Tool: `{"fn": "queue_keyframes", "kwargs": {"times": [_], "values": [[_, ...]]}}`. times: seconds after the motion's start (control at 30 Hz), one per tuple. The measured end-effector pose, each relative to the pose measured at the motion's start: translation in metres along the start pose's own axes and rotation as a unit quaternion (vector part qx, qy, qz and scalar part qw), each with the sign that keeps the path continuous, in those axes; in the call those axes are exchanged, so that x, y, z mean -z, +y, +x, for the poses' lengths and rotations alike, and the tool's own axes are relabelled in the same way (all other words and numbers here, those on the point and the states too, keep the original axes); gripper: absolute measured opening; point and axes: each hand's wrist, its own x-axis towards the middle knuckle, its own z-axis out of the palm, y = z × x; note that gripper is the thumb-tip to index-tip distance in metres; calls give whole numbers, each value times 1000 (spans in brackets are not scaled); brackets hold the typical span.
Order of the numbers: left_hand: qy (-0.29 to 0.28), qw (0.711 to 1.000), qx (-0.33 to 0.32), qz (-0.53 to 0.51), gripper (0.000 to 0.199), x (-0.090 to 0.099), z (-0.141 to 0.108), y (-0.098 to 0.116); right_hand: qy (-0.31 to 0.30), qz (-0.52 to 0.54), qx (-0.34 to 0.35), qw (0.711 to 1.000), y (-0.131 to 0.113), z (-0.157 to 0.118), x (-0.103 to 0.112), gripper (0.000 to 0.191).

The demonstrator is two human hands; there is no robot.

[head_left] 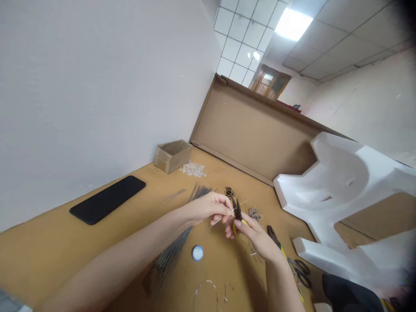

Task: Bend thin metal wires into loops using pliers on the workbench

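Pinching one thin silver wire (pixel 217 222) in the left hand (pixel 208 208), clenching one pair of black yellow-handled pliers (pixel 238 212) in the right hand (pixel 255 240), with one second pair of pliers (pixel 274 237) lying nearby.

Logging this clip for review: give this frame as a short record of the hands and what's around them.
Left hand: pinches a thin wire
Right hand: grips yellow-handled pliers
Near hands: black rings, metal rings, wire bundle
Also on bench: second pliers, scissors, clear beads, cardboard box, black slab
Beside bench: white foam
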Motion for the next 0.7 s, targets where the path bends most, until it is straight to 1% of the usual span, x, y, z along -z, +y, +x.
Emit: {"fn": "queue_keyframes", "kwargs": {"times": [0.13,0.3,0.5,0.6,0.7], "values": [[13,1000,19,-7,9,-4,0,2,-4,6,-5,1000,3,1,0,23],[9,999,22,-22,6,-4,0,0,2,-17,-8,1000,2,0,0,26],[6,995,53,-82,5,-1,3,-2,32,-59,-19,998,-3,-1,-2,26],[6,991,74,-111,5,-2,3,-2,23,-38,-27,999,-2,-1,-2,26],[6,988,88,-127,5,-4,3,0,-13,24,-30,999,3,0,0,24]]}}
